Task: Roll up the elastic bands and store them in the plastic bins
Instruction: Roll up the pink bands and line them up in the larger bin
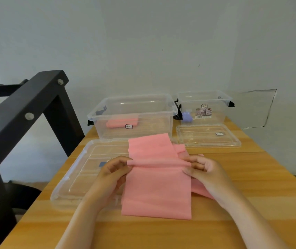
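A wide pink elastic band (157,187) lies flat along the middle of the wooden table, with a raised fold across it at mid length. My left hand (114,170) pinches the fold's left end. My right hand (202,169) pinches its right end. A second pink layer shows under my right hand. Behind stand two clear plastic bins. The left bin (134,103) holds a rolled pink band (122,122). The right bin (204,95) holds a rolled purple band (186,117).
A clear lid (71,177) lies on the table under the band's left side. Another clear lid (208,135) lies in front of the right bin. A black metal frame (26,112) stands left of the table. A wall is close behind the bins.
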### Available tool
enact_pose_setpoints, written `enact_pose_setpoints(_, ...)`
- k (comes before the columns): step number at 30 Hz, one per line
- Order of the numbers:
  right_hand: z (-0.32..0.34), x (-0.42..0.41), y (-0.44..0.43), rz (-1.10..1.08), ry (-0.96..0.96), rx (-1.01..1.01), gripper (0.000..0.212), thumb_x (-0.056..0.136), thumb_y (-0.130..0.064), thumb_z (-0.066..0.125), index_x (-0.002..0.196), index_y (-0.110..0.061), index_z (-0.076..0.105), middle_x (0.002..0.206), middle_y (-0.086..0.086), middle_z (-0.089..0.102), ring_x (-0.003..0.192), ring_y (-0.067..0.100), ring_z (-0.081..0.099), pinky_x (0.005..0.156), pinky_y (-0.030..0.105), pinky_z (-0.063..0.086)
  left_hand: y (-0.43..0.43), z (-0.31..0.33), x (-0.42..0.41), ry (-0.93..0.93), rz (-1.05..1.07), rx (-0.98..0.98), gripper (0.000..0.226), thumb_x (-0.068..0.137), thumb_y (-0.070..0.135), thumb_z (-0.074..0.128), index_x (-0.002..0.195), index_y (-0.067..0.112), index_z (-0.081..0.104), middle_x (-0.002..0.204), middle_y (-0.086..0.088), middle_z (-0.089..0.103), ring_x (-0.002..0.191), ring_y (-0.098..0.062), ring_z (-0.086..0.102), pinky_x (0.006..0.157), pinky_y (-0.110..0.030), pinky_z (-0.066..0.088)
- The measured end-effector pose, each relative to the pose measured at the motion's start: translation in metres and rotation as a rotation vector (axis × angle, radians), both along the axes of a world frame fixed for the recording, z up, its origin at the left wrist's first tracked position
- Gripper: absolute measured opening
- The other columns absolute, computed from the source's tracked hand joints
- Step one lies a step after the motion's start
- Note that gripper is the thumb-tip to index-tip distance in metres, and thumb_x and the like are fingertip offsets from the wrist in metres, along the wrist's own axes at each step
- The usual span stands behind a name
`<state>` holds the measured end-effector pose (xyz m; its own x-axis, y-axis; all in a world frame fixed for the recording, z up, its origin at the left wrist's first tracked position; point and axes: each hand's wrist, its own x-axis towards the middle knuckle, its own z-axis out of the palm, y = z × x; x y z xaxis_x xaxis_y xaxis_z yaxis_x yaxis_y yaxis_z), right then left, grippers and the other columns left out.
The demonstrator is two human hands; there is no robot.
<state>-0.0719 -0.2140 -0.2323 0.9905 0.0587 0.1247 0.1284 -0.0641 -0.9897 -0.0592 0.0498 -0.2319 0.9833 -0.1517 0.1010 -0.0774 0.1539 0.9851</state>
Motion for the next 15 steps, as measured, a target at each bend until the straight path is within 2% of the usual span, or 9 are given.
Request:
enact_pose_setpoints(3, 0.0011, -0.0003, 0.0006, -0.056, -0.102, -0.051, 0.013, 0.084, 0.001, 0.068, 0.084, -0.013, 0.069, 0.081, -0.007, 0.072, 0.080, -0.001, 0.065, 0.070, 0.007, 0.044, 0.0001, -0.0010, -0.0002, -0.017, 0.012, 0.018, 0.031, 0.091, -0.004, 0.053, 0.072, 0.014, 0.069, 0.082, -0.002, 0.061, 0.076, -0.012, 0.059, 0.065, -0.019, 0.049)
enact_pose_setpoints(6, 0.0017, -0.0015, 0.0018, -0.011, -0.128, -0.061, 0.015, 0.086, 0.004, 0.064, 0.079, -0.010, 0.063, 0.078, -0.006, 0.067, 0.080, 0.002, 0.062, 0.071, 0.010, 0.045, -0.0006, 0.0001, -0.0004, -0.016, 0.019, 0.012, 0.032, 0.092, -0.005, 0.051, 0.071, 0.013, 0.068, 0.079, -0.001, 0.060, 0.072, -0.010, 0.059, 0.063, -0.018, 0.049)
enact_pose_setpoints(9, 0.0008, -0.0021, 0.0009, 0.041, -0.093, -0.045, 0.015, 0.089, -0.004, 0.064, 0.080, -0.016, 0.064, 0.089, 0.011, 0.070, 0.083, 0.015, 0.064, 0.075, 0.021, 0.046, -0.0012, 0.0007, 0.0002, -0.009, 0.036, -0.019, 0.025, 0.091, -0.005, 0.050, 0.075, 0.007, 0.064, 0.075, -0.001, 0.060, 0.066, -0.008, 0.059, 0.059, -0.017, 0.049)
enact_pose_setpoints(11, 0.0008, -0.0021, -0.0003, 0.050, -0.091, -0.050, 0.019, 0.090, -0.004, 0.063, 0.079, -0.019, 0.066, 0.090, 0.019, 0.067, 0.083, 0.019, 0.064, 0.075, 0.023, 0.047, -0.0010, 0.0002, 0.0001, -0.003, 0.038, -0.035, 0.025, 0.092, -0.005, 0.049, 0.075, 0.006, 0.064, 0.075, -0.001, 0.061, 0.066, -0.009, 0.059, 0.059, -0.017, 0.049)
enact_pose_setpoints(13, 0.0009, -0.0021, -0.0013, 0.039, -0.095, -0.021, 0.029, 0.090, 0.003, 0.058, 0.075, -0.020, 0.069, 0.088, 0.021, 0.063, 0.083, 0.019, 0.061, 0.076, 0.024, 0.049, -0.0005, 0.0000, 0.0004, 0.009, 0.035, -0.051, 0.031, 0.092, -0.007, 0.047, 0.073, 0.007, 0.067, 0.079, -0.005, 0.062, 0.070, -0.011, 0.060, 0.062, -0.019, 0.051)
enact_pose_setpoints(15, 0.0009, -0.0016, -0.0020, 0.015, -0.080, 0.016, 0.036, 0.089, 0.007, 0.053, 0.071, -0.018, 0.070, 0.081, 0.015, 0.061, 0.082, 0.019, 0.058, 0.076, 0.026, 0.047, -0.0006, -0.0003, 0.0010, 0.018, 0.045, -0.054, 0.039, 0.092, -0.010, 0.041, 0.072, 0.006, 0.070, 0.083, -0.010, 0.063, 0.075, -0.017, 0.061, 0.067, -0.022, 0.053)
